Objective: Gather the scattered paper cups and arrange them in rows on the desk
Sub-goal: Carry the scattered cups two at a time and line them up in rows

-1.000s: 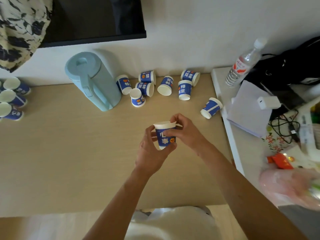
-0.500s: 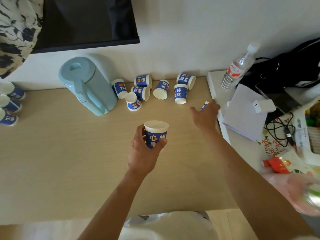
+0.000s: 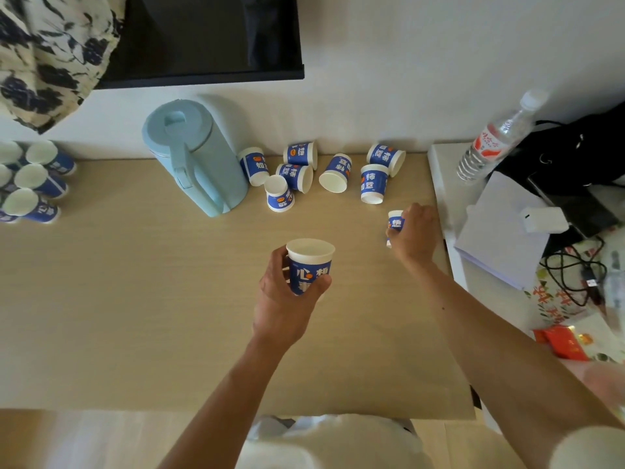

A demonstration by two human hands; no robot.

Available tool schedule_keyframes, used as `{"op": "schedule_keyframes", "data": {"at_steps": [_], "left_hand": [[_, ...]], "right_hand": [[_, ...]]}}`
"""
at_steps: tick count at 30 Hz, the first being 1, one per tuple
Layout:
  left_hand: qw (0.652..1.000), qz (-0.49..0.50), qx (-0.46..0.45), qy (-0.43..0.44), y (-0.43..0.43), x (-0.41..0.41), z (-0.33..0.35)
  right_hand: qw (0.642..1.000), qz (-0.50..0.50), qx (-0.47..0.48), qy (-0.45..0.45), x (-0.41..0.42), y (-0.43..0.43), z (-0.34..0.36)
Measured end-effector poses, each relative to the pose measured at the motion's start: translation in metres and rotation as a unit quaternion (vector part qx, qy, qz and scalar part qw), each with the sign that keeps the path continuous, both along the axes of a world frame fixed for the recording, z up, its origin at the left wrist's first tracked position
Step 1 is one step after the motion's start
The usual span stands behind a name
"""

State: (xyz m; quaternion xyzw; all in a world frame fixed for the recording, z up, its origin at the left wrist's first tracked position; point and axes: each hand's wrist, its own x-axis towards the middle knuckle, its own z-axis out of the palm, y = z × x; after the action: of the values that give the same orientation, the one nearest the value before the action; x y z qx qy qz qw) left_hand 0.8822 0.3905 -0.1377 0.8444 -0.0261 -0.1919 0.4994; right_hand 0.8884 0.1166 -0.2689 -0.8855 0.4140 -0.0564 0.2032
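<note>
My left hand [image 3: 284,299] grips an upright blue-and-white paper cup [image 3: 309,264] above the middle of the wooden desk [image 3: 118,299]. Further right, my right hand [image 3: 414,231] curls round another cup [image 3: 395,222] lying near the desk's right edge; most of that cup is hidden by my fingers. Several scattered cups [image 3: 333,172] lie tipped or inverted at the back of the desk by the wall. At the far left, several cups [image 3: 32,182] stand upright in rows, partly cut off by the frame.
A light blue kettle [image 3: 194,157] stands left of the scattered cups. A white side table [image 3: 446,184] on the right carries a water bottle [image 3: 490,143], a notebook [image 3: 500,231], a white charger [image 3: 544,220], cables and a black bag. A dark screen [image 3: 203,38] hangs above.
Both hands held one cup a second ago. My right hand let go, reached right and closed round the cup near the desk's edge. My left hand kept its cup.
</note>
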Motion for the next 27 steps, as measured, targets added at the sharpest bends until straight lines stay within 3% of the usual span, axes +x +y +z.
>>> {"op": "schedule_keyframes", "data": {"at_steps": [3,11,14,22,27], "left_hand": [[1.0,0.002,0.002,-0.004,0.002,-0.003,-0.001],[1.0,0.027,0.002,-0.003,0.011,-0.004,0.001],[0.999,0.047,0.007,-0.002,0.02,-0.005,0.001],[0.992,0.124,-0.007,-0.025,0.075,0.002,0.014],[0.984,0.168,-0.022,-0.05,0.136,0.001,0.032]], "right_hand": [[0.999,-0.007,0.027,-0.036,-0.003,0.002,0.0],[0.988,-0.028,0.146,0.032,-0.002,-0.005,-0.002],[0.98,-0.026,0.197,-0.015,-0.004,0.004,0.001],[0.915,0.075,0.36,-0.163,0.0,0.092,0.049],[0.865,0.161,0.433,-0.198,0.007,0.168,0.086]]}}
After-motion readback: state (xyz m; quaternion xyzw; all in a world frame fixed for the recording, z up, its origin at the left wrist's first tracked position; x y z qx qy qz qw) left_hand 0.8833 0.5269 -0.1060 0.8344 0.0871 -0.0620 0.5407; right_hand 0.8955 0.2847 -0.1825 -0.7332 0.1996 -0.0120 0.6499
